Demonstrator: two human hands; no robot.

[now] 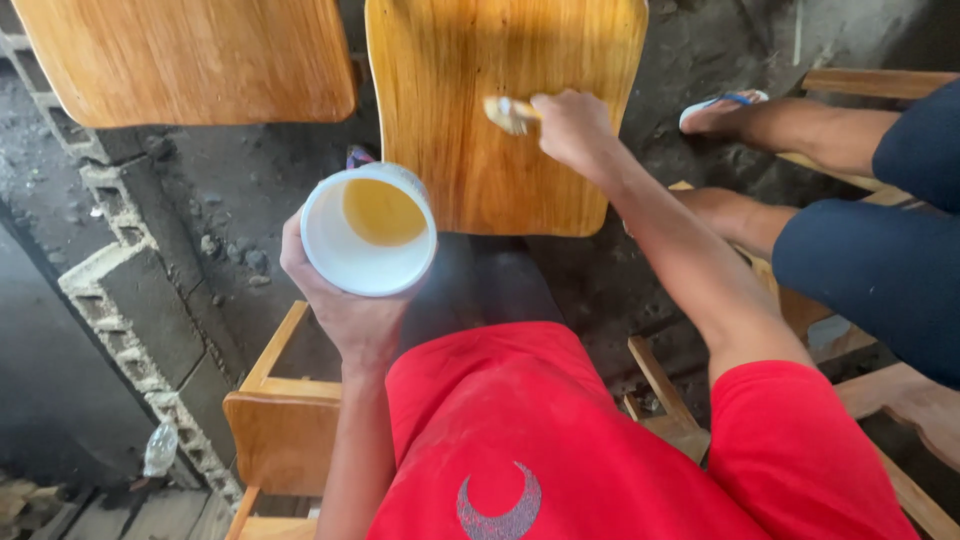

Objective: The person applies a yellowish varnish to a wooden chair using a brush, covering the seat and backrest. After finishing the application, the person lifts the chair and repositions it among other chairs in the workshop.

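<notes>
Red cloth (520,440) fills the bottom of the head view, closest to the lens, and both bare arms rise out of it. Above it the left hand (345,300) is wrapped around a white cup (368,230), fingers curled under and behind its wall, the mouth tipped toward the camera so an amber liquid (383,212) shows inside (it covers only part of the bottom). Up and to the right of that cup, the right hand (572,128) is clenched on a small brush (510,114), whose bristles lie against a glossy wooden panel (480,60). Left of the cup hand hangs a second wooden panel (190,55). Right of the brush hand, another person's legs in dark trousers (880,260) stretch across the grey floor (250,190).
</notes>
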